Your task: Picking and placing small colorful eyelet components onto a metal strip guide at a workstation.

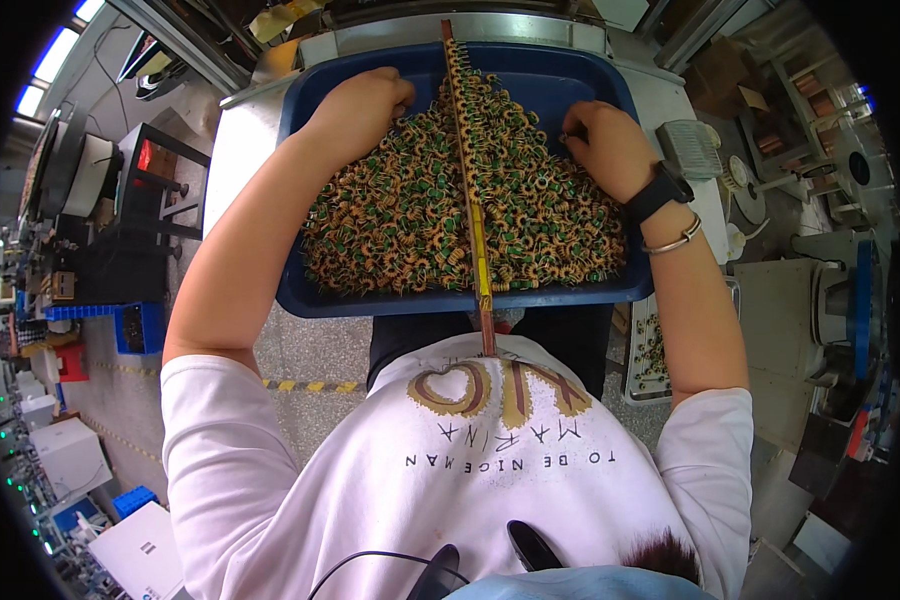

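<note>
A blue plastic tray (370,304) holds a large heap of small wire-wound ring coils (400,225), green and copper-coloured with thin leads. Across the tray's middle lies a long narrow strip (480,255), its near end by my shirt; coils sit in a row along its far part. My left hand (365,105) is over the heap's far left side, fingers curled together, their tips partly hidden. On the heap's right side my right hand (608,145) has thumb and fingers pinched; a tiny piece may be at the tips, too small to name.
Under the blue tray is a white tabletop (240,165). A metal tray (650,378) with more coils stands lower at the right. Near the table's right edge are a grey ribbed box (690,150) and a small fan (742,185). A black stand (155,185) is at left.
</note>
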Demonstrator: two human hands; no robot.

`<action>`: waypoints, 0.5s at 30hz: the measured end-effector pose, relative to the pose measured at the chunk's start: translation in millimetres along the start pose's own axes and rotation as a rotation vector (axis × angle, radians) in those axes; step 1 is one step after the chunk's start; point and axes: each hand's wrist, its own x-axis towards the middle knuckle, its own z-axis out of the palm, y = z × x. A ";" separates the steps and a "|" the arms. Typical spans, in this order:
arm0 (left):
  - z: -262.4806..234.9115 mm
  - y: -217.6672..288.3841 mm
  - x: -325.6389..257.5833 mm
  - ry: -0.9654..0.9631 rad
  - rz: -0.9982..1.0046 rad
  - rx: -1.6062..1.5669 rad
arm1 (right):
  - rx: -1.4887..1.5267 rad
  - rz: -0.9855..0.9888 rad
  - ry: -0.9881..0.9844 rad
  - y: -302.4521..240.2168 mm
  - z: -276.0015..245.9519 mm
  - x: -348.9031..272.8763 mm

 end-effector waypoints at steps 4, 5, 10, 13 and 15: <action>-3.6 3.0 2.7 -0.036 -0.052 0.077 | 0.194 0.004 0.085 -16.8 -7.4 -5.9; -4.5 3.7 1.3 -0.036 -0.052 0.077 | 0.194 0.003 0.086 -24.9 -10.3 -9.3; -30.1 39.7 -21.9 0.221 0.087 -0.256 | 0.972 0.015 -0.127 -74.6 -11.4 -38.5; -36.5 71.3 -50.2 0.070 0.213 -0.533 | 0.798 -0.033 -0.170 -88.0 -7.0 -49.9; -36.2 82.8 -66.2 0.118 0.352 -0.347 | 0.721 -0.057 -0.155 -91.7 -11.6 -51.5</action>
